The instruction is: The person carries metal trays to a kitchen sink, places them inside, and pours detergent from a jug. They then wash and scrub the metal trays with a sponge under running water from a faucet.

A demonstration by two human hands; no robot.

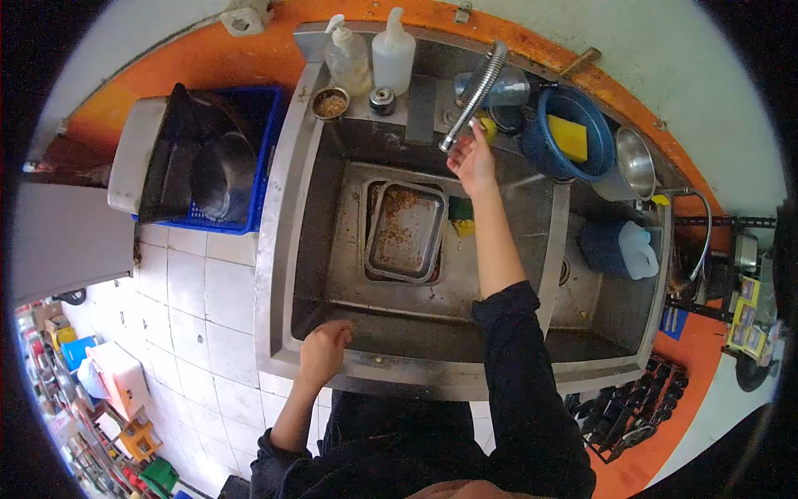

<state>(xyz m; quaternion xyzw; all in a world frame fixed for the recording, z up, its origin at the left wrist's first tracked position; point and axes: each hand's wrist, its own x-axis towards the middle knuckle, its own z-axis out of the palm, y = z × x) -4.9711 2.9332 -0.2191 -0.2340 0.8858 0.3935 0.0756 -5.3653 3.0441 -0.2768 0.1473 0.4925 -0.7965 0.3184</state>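
Reaching beside faucet (478,96), right hand (475,165) partly hides yellow object (487,130)

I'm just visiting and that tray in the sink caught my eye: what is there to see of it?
The tray is rectangular and shallow, with rounded corners and a raised rim, and looks like dull grey metal. Brownish crumb-like bits are scattered inside, mostly toward its far and left parts. It lies face up in the sink, apparently resting on a darker, mostly hidden container whose edges show around it. A green and yellow sponge is just to its right. Neither hand touches it.
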